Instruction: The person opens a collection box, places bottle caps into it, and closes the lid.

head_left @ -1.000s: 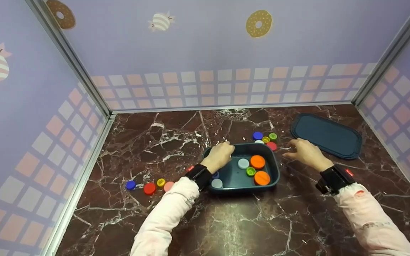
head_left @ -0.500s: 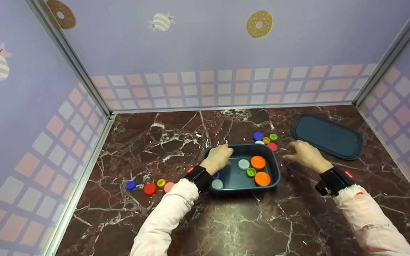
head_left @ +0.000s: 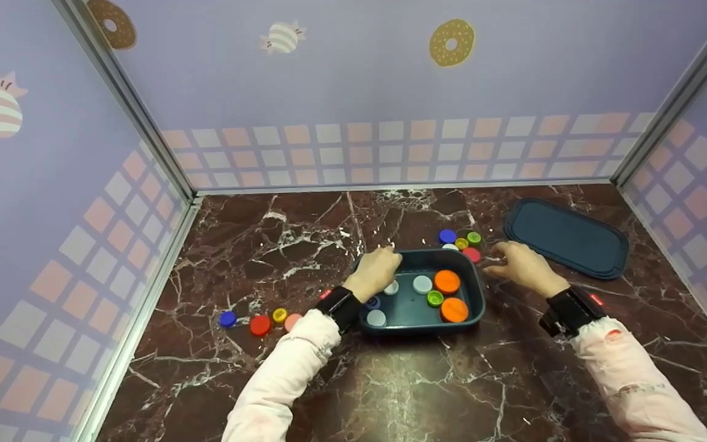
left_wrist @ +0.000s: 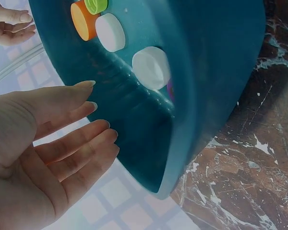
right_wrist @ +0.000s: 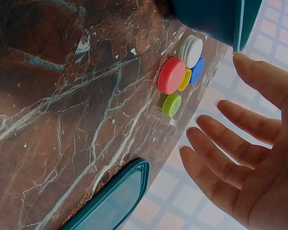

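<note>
A dark teal plastic box (head_left: 418,329) holds several bottle caps, among them an orange cap (head_left: 447,281), a green cap (head_left: 434,298) and a grey-white cap (head_left: 422,284). Over its left part hovers my left hand (head_left: 377,271), fingers loosely bent and holding nothing. Just beneath that hand, a white cap (head_left: 391,287) lies on the box floor. The left wrist view shows the thumb apart from the fingers, beside the box wall. My right hand (head_left: 525,267) is off the box's right side with spread, relaxed fingers and nothing in them, near a pinkish-red cap (right_wrist: 172,75).
Behind the box's right corner sit several caps, including a blue cap (head_left: 447,236) and a green cap (head_left: 474,237). More lie left of the box, such as a red cap (head_left: 260,325). A dark lid (head_left: 565,238) rests at the back right. Patterned walls enclose the marble table.
A white cap has come into sight in the box under my left hand, which has let go of it. My right hand has barely moved.
</note>
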Demonstrator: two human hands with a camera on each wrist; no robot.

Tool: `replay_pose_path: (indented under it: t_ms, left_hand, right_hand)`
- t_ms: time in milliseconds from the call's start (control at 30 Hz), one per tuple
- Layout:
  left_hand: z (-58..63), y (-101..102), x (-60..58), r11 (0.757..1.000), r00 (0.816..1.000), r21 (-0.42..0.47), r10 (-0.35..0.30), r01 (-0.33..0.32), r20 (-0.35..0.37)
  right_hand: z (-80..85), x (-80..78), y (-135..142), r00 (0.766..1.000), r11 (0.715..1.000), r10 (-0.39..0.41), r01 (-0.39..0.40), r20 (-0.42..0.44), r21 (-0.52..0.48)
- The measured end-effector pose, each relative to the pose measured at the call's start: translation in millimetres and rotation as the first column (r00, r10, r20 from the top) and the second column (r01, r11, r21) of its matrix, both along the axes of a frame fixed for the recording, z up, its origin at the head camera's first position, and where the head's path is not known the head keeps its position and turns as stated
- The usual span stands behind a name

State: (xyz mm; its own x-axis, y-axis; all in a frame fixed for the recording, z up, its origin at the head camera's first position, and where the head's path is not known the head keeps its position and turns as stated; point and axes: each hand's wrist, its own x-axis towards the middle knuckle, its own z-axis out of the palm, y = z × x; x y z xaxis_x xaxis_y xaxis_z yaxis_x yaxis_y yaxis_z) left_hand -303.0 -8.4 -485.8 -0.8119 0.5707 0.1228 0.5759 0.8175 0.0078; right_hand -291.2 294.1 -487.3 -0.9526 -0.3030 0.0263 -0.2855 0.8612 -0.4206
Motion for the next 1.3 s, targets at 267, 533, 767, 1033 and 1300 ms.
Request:
replay_pose_path:
  t_ms: [267, 533, 767, 1033, 1300]
  left_hand:
    - [2.4, -6.4, 1.1, 1.000, 1.000, 0.010, -0.005, 0.005, -0.002]
    - [6.8, -15.6, 2.4, 0.999, 1.000, 0.050, 0.012, -0.012, -0.001]
    - [10.3, -23.6, 4.6, 0.998, 1.000, 0.062, 0.021, -0.022, 0.008]
    - [15.5, -31.2, 6.9, 0.997, 0.999, 0.075, 0.034, -0.034, -0.006]
    - [16.2, -40.6, 10.1, 0.995, 0.999, 0.086, 0.053, -0.053, -0.007]
  right_hand:
    - [-1.1, -7.0, -8.9, 1.000, 0.999, 0.026, -0.026, -0.012, -0.037]
    - [-3.0, -17.8, -14.5, 0.999, 0.999, 0.034, -0.035, -0.023, -0.032]
    - [-10.8, -29.3, -17.4, 0.998, 0.999, 0.048, -0.049, -0.033, -0.011]
    - [-24.5, -44.2, -19.7, 0.999, 0.999, -0.003, 0.005, -0.042, 0.041]
    - [-36.3, -52.8, -23.8, 0.999, 0.997, -0.040, 0.042, -0.020, 0.068]
